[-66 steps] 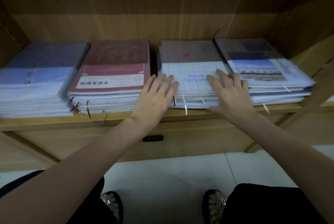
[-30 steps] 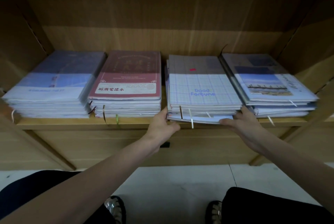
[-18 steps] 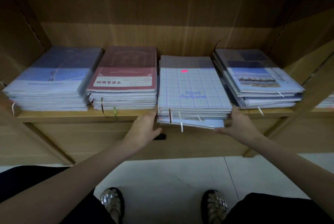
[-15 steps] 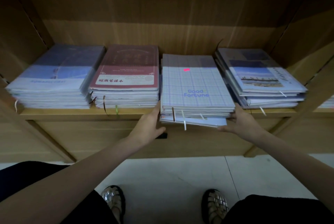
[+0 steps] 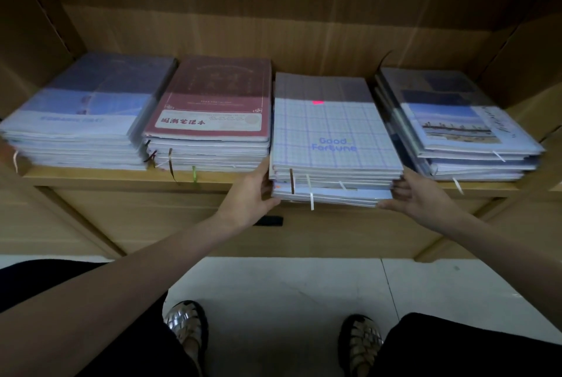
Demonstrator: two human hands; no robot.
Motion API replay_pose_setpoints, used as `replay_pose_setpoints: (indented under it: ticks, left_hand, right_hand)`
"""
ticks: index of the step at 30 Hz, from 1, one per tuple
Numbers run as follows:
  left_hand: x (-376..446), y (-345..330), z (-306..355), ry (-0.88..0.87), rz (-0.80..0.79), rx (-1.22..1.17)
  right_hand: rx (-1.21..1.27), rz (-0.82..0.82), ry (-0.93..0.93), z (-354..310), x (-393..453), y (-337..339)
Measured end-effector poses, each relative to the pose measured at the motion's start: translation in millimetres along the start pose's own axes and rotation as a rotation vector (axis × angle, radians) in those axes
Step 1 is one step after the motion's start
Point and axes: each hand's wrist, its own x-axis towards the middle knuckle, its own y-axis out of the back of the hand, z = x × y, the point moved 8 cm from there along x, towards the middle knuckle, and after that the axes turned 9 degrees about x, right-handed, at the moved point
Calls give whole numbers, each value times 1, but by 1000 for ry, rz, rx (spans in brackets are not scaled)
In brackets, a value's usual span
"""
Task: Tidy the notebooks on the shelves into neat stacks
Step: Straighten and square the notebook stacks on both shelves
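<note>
Four notebook stacks lie side by side on a wooden shelf [image 5: 100, 174]. The third one, the grid-pattern "Good Fortune" stack [image 5: 331, 136], juts out over the shelf's front edge, and its lower books sit slightly askew. My left hand [image 5: 252, 192] grips the stack's front left corner, thumb up along the side and fingers underneath. At the front right corner my right hand [image 5: 418, 194] holds it with the fingers against the side and bottom. Ribbon bookmarks hang from its front.
A pale blue stack [image 5: 79, 121] lies far left, a dark red stack [image 5: 213, 115] beside it, and a fanned-out photo-cover stack [image 5: 456, 127] on the right. Shelf walls close in on both sides. Below are white floor tiles [image 5: 273, 291] and my sandalled feet.
My hands left the top of the grid stack and took hold of its two front corners. The stack slid forward over the shelf edge and has squared up.
</note>
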Motion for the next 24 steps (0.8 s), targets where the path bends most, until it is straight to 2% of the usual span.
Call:
replay_pose_setpoints:
  ticks: [7, 12, 16, 19, 24]
  left_hand:
    - [-1, -1, 0, -35, 95, 92]
    - [-3, 1, 1, 25, 72, -20]
    - [-3, 0, -3, 53, 46, -56]
    - [-2, -1, -4, 60, 44, -61]
    - [-2, 1, -2, 50, 58, -29]
  right_hand:
    - [-47, 46, 2, 4, 6, -1]
    - [-99, 120, 30, -4, 6, 4]
    - [-99, 18, -27, -4, 7, -4]
    - [-169, 49, -14, -1, 9, -3]
    - [-50, 86, -21, -5, 9, -2]
